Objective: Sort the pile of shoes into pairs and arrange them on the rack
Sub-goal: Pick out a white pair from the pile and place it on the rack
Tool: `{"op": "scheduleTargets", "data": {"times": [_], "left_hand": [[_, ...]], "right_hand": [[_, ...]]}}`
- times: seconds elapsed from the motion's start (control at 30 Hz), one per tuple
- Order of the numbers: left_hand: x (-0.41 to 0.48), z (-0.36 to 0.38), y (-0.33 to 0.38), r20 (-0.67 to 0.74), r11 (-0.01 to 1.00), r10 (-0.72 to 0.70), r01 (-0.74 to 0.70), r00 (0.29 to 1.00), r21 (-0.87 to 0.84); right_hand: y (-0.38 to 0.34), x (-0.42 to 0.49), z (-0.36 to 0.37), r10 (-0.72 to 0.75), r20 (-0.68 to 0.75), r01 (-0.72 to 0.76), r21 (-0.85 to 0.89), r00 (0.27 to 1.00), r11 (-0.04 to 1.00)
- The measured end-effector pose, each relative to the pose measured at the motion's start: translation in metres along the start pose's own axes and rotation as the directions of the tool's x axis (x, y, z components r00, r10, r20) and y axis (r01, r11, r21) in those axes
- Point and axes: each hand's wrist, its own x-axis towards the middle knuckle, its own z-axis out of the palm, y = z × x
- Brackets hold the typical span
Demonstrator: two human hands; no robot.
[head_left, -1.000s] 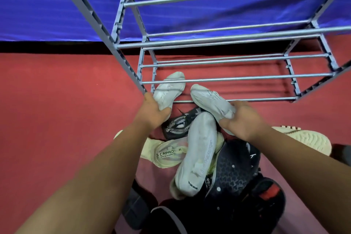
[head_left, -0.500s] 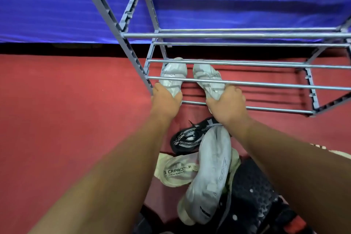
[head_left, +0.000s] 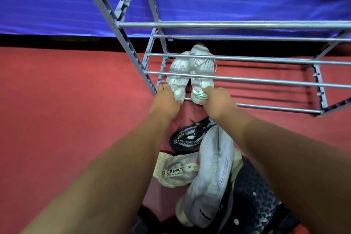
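a pair of white sneakers is gripped at the heels, one by the left hand, one by the right hand, on the rack's bottom rails; released crooked, a shoe could be dropped between the bars.

A grey metal shoe rack with round crossbars stands on a red carpeted floor before a blue sheet. 2 white sneakers sit side by side at the left end of the lowest tier, toes pointing to the back. On the floor in front lies a heap: a black-and-white knit shoe, a cream shoe printed "CAPAD", a pale grey shoe, and what appears to be a black studded sole.
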Motion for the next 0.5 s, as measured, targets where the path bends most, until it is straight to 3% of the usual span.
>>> {"op": "scheduleTargets", "data": {"times": [0.23, 0.5], "left_hand": [[-0.006, 0.004, 0.003, -0.138, 0.999, -0.035, 0.032, 0.99, -0.023], [-0.012, 0.018, 0.017, -0.185, 0.983, -0.137, 0.11, 0.973, -0.146]], "right_hand": [[-0.011, 0.0, -0.001, 0.016, -0.045, -0.017, -0.022, 0.999, 1.0], [-0.015, -0.004, 0.0, 0.03, -0.072, -0.029, 0.017, 0.997, 0.999]]}}
